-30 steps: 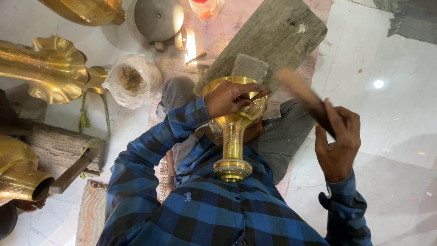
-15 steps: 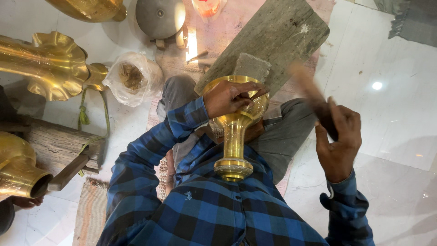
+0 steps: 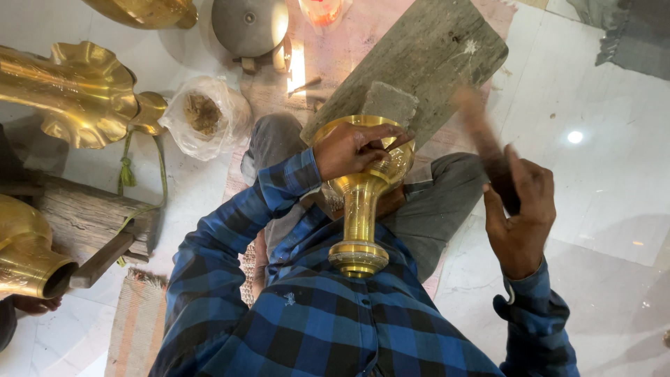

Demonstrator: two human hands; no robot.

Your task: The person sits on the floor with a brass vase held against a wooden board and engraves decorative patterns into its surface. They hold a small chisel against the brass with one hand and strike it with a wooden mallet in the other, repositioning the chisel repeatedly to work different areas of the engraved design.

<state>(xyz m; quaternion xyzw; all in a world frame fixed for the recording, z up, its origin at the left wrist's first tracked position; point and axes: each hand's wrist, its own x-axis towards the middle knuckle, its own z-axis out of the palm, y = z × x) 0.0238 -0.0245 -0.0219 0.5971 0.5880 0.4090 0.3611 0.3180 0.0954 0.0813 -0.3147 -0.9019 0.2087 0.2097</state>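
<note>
A brass goblet-shaped vessel (image 3: 359, 209) rests across my lap, its round base toward my chest and its open bowl pointing away. My left hand (image 3: 356, 148) grips the bowl's rim, and a thin dark tool seems to lie under its fingers. My right hand (image 3: 520, 220) is raised to the right of the vessel, closed around a dark wooden stick (image 3: 481, 136) that is blurred by motion. The stick's far end hangs a little to the right of the bowl and is not touching it. Both sleeves are blue plaid.
A grey wooden plank (image 3: 426, 59) with a small grey block (image 3: 389, 103) lies beyond the vessel. To the left are a plastic bag of brown material (image 3: 206, 115), a large fluted brass piece (image 3: 77, 91), another brass vessel (image 3: 28, 255) and a wooden beam (image 3: 84, 216). A round metal bowl (image 3: 250, 24) sits at the top.
The wooden stick's tip has swung to the right, away from the vessel's bowl, and is now more blurred. My left hand and the vessel have stayed in place.
</note>
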